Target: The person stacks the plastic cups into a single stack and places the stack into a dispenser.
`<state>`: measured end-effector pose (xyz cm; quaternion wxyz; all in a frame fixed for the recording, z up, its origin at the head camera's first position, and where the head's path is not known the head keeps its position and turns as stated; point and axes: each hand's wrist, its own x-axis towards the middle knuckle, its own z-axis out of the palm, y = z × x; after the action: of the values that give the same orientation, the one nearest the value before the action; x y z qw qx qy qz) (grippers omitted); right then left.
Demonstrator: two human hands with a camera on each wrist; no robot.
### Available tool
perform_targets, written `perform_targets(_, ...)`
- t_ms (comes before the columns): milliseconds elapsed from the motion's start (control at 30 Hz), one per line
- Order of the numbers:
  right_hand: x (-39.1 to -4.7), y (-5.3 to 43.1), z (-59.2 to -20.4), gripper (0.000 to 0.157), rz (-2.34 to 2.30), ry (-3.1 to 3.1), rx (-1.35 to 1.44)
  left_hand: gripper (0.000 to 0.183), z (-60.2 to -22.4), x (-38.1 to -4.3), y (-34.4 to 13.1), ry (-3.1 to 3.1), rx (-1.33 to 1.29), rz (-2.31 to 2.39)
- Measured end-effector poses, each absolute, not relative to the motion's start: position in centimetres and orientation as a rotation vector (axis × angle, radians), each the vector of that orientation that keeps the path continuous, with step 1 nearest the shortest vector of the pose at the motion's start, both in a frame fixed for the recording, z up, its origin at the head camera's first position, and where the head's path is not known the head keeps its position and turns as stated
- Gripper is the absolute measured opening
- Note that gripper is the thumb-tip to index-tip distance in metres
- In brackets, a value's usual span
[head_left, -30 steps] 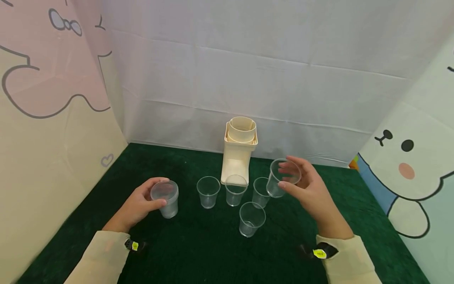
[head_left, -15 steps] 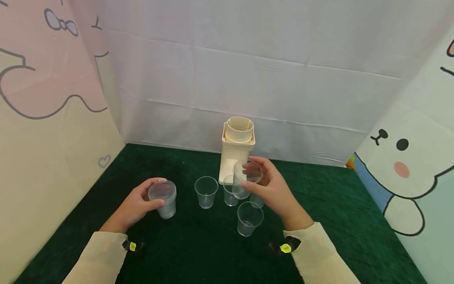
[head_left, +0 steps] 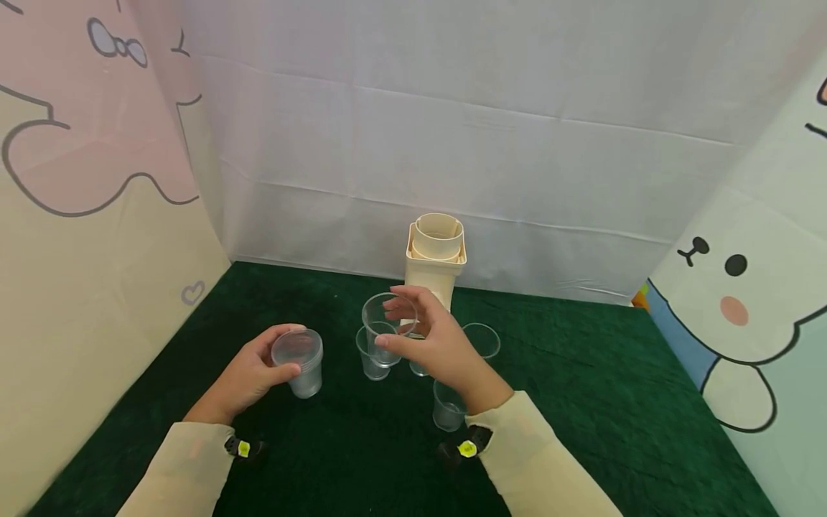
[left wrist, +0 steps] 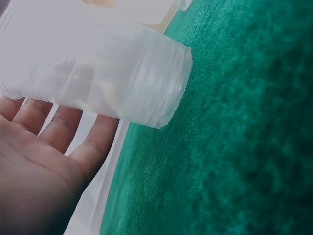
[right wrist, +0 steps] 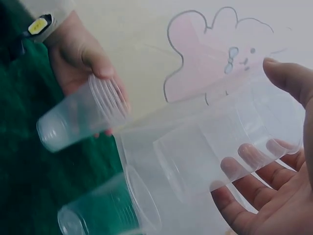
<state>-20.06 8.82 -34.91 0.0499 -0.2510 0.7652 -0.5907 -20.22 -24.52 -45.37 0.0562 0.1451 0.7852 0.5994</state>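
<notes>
White cloth (head_left: pixel 452 122) hung behind the green-covered table (head_left: pixel 646 402), bounding its rear edge, and printed cloths (head_left: pixel 123 273) closed in both sides. The broadest stretch of green ran to the right, where movement looked least hindered. Near the rear edge rose a cream stand (head_left: pixel 436 276), the tallest obstacle, partly hidden by the right grip (head_left: pixel 439 345).

That grip held a single clear cup (head_left: pixel 381 327), mouth up, thumb on the near side and fingers round the far side. Well to its left, the left grip (head_left: pixel 255 372) was curled round a nested stack of cups (head_left: pixel 306 375); whether the base met the table could not be told.

Layered walls probably made the stack stiffer and a little heavier. The single cup looked very light, thin and smooth, likely to slip or buckle under a hard squeeze; a gentle hold just below the rim seemed best.

Room was tightest around the standing cups: one overlapped by the held cup (head_left: pixel 373 370), contact unclear, one mostly behind the right grip (head_left: pixel 418 368), one nearer the person (head_left: pixel 447 415), and one showing chiefly its rim beyond the wrist (head_left: pixel 492 352).
</notes>
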Motion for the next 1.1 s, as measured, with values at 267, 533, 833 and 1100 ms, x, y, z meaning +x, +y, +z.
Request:
perform_targets(267, -20.3, 5.4, -34.5, 0.069, -1.77, 2.289, -0.809, 0.058, -45.5, -20.2, -24.4, 2.404, 0.429, 1.792)
perform_targets(533, -20.5, 2.7, -34.8, 0.069, -1.788, 2.296, -0.819, 0.059, -45.3, -20.0, -24.6, 2.455, 0.415, 1.747)
perform_targets(833, -20.7, 0.6, -35.6, 0.069, -1.777, 2.32, -0.772, 0.058, -45.4, -20.0, -24.7, 2.401, 0.463, 1.801)
perform_targets(1100, -21.1, -0.6, -35.6, 0.071, -1.757, 2.339, -0.778, 0.063, -45.5, -20.1, -24.9, 2.394, 0.44, 1.793)
